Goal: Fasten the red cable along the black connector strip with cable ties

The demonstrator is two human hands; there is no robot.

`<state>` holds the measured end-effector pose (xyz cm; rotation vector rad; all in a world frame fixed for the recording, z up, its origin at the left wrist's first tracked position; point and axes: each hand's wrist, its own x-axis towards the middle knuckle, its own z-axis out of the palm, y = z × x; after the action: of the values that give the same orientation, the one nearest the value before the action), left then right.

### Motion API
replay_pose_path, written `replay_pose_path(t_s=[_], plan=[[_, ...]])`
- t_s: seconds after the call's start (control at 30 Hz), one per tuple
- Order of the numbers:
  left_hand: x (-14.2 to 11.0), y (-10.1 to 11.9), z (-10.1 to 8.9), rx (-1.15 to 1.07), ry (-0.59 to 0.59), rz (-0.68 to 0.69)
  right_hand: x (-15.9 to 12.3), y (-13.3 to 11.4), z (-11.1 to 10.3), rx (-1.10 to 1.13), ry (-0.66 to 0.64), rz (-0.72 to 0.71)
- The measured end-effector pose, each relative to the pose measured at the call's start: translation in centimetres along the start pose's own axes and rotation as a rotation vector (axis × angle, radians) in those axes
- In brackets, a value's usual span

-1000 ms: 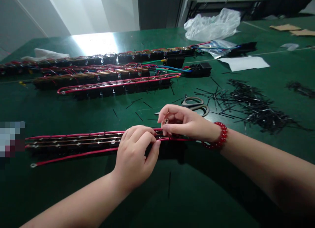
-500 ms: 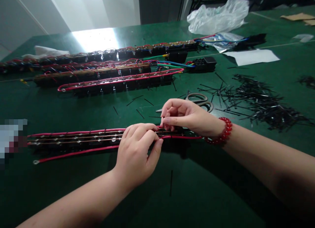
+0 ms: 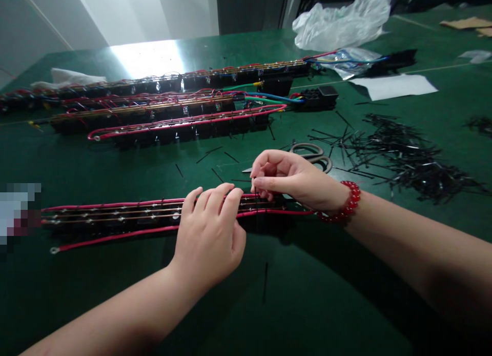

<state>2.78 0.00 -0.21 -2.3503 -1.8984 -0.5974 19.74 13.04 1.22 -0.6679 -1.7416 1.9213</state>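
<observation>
A long black assembly (image 3: 144, 216) with metal rods and solder joints lies crosswise in front of me. Red wires run along it; the near red wire (image 3: 119, 236) ends in a ring terminal (image 3: 54, 251) at the left. My left hand (image 3: 209, 228) rests over the middle of the assembly, its fingers stretched out and spread, gripping nothing. Just to its right, my right hand (image 3: 294, 177) pinches a thin black cable tie (image 3: 257, 202) between thumb and forefinger. The tie hangs down across the rods and the near red wire. Part of the assembly is hidden under both hands.
Scissors (image 3: 321, 158) lie behind my right hand. A heap of black cable ties (image 3: 407, 156) spreads at the right, with loose ones scattered around. More wired assemblies (image 3: 184, 125) lie farther back, beside white paper (image 3: 395, 86) and a crumpled plastic bag (image 3: 342, 22).
The fingers of my left hand have uncurled and spread, its thumb and forefinger drawing back leftward from the right hand. My right hand keeps its pinch; more of the cable tie shows below it.
</observation>
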Motion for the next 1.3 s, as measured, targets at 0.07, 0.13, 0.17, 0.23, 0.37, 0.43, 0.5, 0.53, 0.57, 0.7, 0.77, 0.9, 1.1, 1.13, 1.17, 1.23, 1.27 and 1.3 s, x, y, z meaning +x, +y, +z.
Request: replay_pose_path(t_s=[0.07,0.13,0.17,0.23,0.37,0.43,0.5,0.53,0.57,0.7,0.77,0.9,1.1,1.13,1.17,1.23,1.27,1.3], plan=[[0.1,-0.1,-0.1,0.013,0.003,0.016,0.0,0.0,0.0,-0.013,0.003,0.002],[0.1,-0.2,-0.1,0.011,0.02,0.04,0.0,0.0,0.0,-0.023,0.002,0.005],[0.1,-0.2,-0.1,0.004,0.03,0.05,0.0,-0.1,0.0,-0.025,-0.001,0.007],[0.0,-0.3,0.0,-0.025,0.047,0.065,-0.1,-0.3,0.0,-0.027,-0.004,0.013],[-0.2,-0.3,0.1,-0.099,0.067,0.117,-0.4,-1.2,0.4,-0.06,0.078,-0.016],[-0.2,-0.2,0.1,-0.119,0.063,0.162,-0.6,-1.5,0.7,-0.049,0.151,-0.052],[-0.1,-0.1,-0.1,-0.118,0.048,0.21,-0.6,-1.4,1.0,-0.01,0.197,-0.076],[-0.1,0.0,-0.1,-0.111,0.039,0.231,-0.6,-1.2,1.1,0.008,0.204,-0.077],[-0.1,0.0,-0.2,-0.101,0.032,0.251,-0.6,-1.0,1.2,0.02,0.205,-0.071],[-0.1,0.1,-0.5,-0.022,0.026,0.275,-0.4,-0.3,1.2,0.008,0.183,-0.021],[0.0,0.3,-0.8,0.025,0.011,0.229,-0.4,-0.2,1.2,-0.01,0.186,-0.021],[0.1,0.6,-1.4,0.083,-0.05,0.116,-0.5,-0.8,1.2,-0.035,0.204,-0.029],[0.0,0.5,-1.4,0.032,-0.041,0.108,-0.5,-1.2,1.0,-0.023,0.227,-0.049],[0.0,0.4,-1.3,0.014,-0.039,0.113,-0.6,-1.3,1.0,-0.022,0.227,-0.052],[0.0,0.3,-1.2,-0.002,-0.039,0.12,-0.6,-1.3,1.0,-0.022,0.223,-0.055],[0.1,0.0,-1.1,-0.025,-0.034,0.138,-0.6,-1.2,1.0,-0.026,0.213,-0.06],[0.1,-0.1,-1.0,-0.034,-0.029,0.152,-0.6,-1.2,1.0,-0.03,0.208,-0.063],[0.2,-0.3,-0.9,-0.041,-0.019,0.165,-0.6,-1.1,1.0,-0.034,0.205,-0.065]])
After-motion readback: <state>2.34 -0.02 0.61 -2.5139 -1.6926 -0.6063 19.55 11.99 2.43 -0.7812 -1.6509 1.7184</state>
